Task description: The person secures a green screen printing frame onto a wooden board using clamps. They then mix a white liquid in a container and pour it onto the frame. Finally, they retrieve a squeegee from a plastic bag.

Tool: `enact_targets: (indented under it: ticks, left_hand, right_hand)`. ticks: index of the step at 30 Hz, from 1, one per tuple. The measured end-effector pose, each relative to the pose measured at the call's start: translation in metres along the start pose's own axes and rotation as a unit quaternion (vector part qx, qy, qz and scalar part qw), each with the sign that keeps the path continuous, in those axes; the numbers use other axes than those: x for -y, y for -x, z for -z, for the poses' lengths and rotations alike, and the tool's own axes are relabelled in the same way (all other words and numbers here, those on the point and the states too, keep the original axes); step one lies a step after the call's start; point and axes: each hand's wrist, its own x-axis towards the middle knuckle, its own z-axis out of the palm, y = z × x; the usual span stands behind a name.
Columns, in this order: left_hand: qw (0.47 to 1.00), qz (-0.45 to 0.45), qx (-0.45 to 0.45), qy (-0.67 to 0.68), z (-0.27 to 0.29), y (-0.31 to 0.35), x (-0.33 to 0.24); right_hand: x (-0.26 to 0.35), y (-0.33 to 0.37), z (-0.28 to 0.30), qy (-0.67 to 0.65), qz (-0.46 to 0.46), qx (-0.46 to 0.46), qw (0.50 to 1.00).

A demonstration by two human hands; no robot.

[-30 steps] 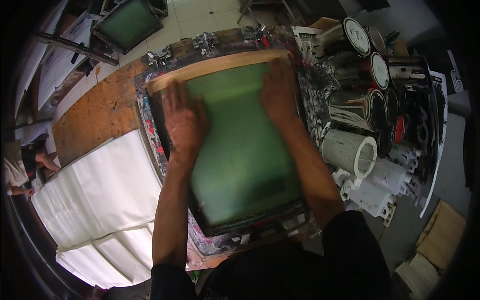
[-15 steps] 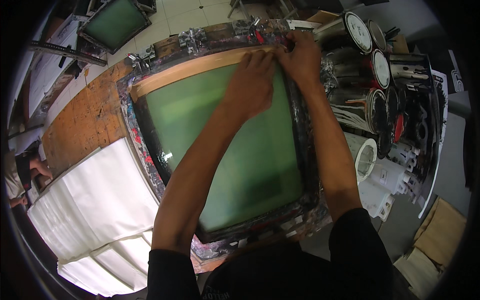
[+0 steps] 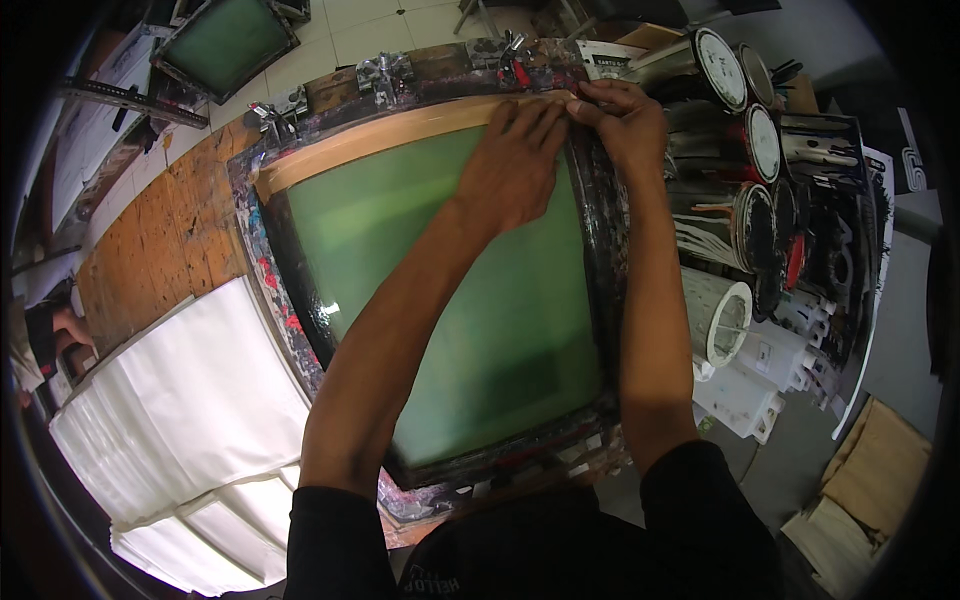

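The green screen [image 3: 500,340] lies nearest. Across its far edge runs tan tape [image 3: 380,136], the left hand [image 3: 510,170] resting on it, ungripping. The right hand's [image 3: 632,125] fingers bend at its end; whether pinching, I cannot tell.

The bare left forearm [image 3: 385,335] slants from the lower left of centre to the upper middle of the frame, ending in the bare left hand [image 3: 510,165], its back upward and fingers extended. The bare right forearm [image 3: 655,290] rises almost upright, right of centre; the bare right hand [image 3: 632,120] points its thumb and bent fingers left, near the left fingertips. Short black fabric sleeves [image 3: 335,540] cover both upper arms.
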Motion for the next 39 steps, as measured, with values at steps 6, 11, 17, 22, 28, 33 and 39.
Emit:
enact_targets:
  ticks: [6,11,17,22,28,33,39]
  left_hand:
    - [0.997,0.052,-0.054,0.017,0.000,-0.004,-0.004]
    - [0.995,0.063,-0.068,-0.026,-0.005,-0.004,-0.007]
    - [0.996,0.054,-0.054,-0.034,-0.006,-0.008,-0.013]
    - [0.995,0.087,-0.055,-0.006,-0.012,-0.006,-0.022]
    - [0.993,0.107,-0.054,-0.001,-0.014,-0.010,-0.033]
    - [0.992,0.124,-0.009,-0.026,-0.007,-0.011,-0.031]
    - [0.983,0.144,-0.074,-0.088,-0.003,0.006,-0.015]
  right_hand:
    - [0.015,0.012,-0.003,0.141,0.130,-0.027,0.981]
    - [0.030,-0.007,0.010,0.234,0.177,0.032,0.955]
    - [0.019,-0.051,0.016,0.223,0.203,0.132,0.944]
    - [0.037,-0.032,0.017,0.180,0.126,0.093,0.971]
    - [0.022,-0.049,0.016,0.164,0.156,0.128,0.966]
    - [-0.006,-0.044,0.007,0.106,0.193,0.064,0.973]
    - [0.017,-0.017,0.001,0.077,0.149,0.007,0.986]
